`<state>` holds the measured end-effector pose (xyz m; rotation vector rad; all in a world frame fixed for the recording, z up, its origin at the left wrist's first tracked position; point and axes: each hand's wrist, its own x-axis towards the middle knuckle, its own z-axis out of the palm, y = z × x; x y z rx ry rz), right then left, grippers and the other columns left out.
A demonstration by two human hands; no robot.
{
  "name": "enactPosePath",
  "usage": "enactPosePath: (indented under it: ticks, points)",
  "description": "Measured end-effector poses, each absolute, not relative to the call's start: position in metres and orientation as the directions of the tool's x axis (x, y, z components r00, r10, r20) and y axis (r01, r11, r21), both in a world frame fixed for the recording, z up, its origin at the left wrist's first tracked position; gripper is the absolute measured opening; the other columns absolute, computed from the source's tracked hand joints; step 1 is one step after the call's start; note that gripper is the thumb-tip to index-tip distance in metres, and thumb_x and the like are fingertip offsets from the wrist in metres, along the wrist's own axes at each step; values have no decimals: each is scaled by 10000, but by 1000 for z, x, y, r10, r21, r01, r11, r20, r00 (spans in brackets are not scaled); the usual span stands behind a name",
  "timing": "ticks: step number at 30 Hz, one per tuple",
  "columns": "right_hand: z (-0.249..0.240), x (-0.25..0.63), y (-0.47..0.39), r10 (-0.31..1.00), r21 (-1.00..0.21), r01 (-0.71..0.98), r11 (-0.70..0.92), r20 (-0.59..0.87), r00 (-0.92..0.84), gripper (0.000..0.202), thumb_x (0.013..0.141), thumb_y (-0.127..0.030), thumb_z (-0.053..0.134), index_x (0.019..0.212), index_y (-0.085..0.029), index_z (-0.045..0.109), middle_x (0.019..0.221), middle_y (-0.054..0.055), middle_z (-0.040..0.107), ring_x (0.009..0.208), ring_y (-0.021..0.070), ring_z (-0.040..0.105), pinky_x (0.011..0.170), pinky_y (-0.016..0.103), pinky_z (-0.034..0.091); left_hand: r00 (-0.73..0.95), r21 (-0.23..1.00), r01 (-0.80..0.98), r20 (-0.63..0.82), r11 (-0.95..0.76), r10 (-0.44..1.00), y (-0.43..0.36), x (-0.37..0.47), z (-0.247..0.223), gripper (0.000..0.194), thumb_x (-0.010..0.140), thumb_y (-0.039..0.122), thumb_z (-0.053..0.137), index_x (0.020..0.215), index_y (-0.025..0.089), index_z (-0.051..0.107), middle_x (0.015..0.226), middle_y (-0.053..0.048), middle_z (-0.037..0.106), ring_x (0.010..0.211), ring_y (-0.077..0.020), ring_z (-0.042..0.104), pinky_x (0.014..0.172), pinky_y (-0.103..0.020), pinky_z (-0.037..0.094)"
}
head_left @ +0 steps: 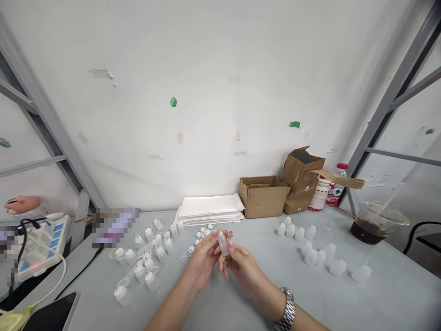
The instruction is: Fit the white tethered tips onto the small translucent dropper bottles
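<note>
A small translucent plastic dropper bottle point(223, 246) is held tilted between my two hands, above the middle of the table. My left hand point(204, 257) grips it near its narrow upper end, fingers closed. My right hand point(241, 259) pinches its lower part from the other side. Just behind my left hand lie several small white caps point(203, 233) with loops. To the left stand several capped bottles point(140, 271) with white strap caps. Over on the right are several translucent bottles point(310, 256), with no white strap caps visible on them.
Behind my hands are a stack of white envelopes point(210, 209), an open cardboard box point(263, 197) and a brown paper bag point(299, 179). A plastic cup point(374, 225) of dark drink stands right. At left are a power strip point(51, 248), cables and a phone point(53, 312).
</note>
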<state>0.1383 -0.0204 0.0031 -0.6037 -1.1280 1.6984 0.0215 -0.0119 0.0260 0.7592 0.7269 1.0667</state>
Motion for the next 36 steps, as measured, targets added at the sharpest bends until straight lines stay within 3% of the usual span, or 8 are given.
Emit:
enactPosePath:
  ticks: [5,13,19,21,28,36]
  points:
    - [0,138,-18,923,-943,-331,-38,94,-374,454,736,-601,530,723,-148,561,511,-7,542,455,112,484,443,231,366,251,804,-534,-145,262,957,-10,22,23,243,717,356,644,821,139,680,892,-85,683,935,-185,589,759,-228,469]
    - [2,140,-21,980,-995,-37,98,103,-170,363,741,-528,569,786,-169,538,594,-20,542,546,125,498,517,240,387,196,846,-491,-127,209,972,-7,20,23,269,658,337,701,829,129,696,981,-109,674,999,-236,565,806,-278,434]
    - [2,145,-25,965,-915,309,260,258,-48,252,789,-438,550,766,-189,585,585,-20,562,631,153,497,698,287,369,239,830,-507,-123,232,963,-7,17,20,258,699,304,673,891,131,686,1066,-120,653,1104,-250,512,893,-306,402]
    - [3,146,-25,964,-920,288,266,257,-67,275,798,-455,530,755,-188,578,600,-15,571,641,154,501,696,283,375,290,811,-523,-120,262,949,-7,15,21,262,705,286,668,917,132,681,1103,-120,638,1117,-246,504,899,-304,398]
    - [6,143,-18,953,-987,-49,153,161,-255,441,749,-616,482,643,-188,477,515,-26,516,510,124,475,562,262,392,413,783,-525,-108,334,904,-8,11,27,231,713,282,656,891,135,675,1102,-125,633,1075,-262,534,865,-334,418]
    - [9,141,-21,953,-988,-75,134,149,-265,504,720,-684,449,630,-189,485,491,-20,526,479,121,472,555,267,391,317,780,-556,-122,288,941,-8,12,28,249,636,317,724,815,149,685,977,-95,684,1083,-237,534,941,-320,382]
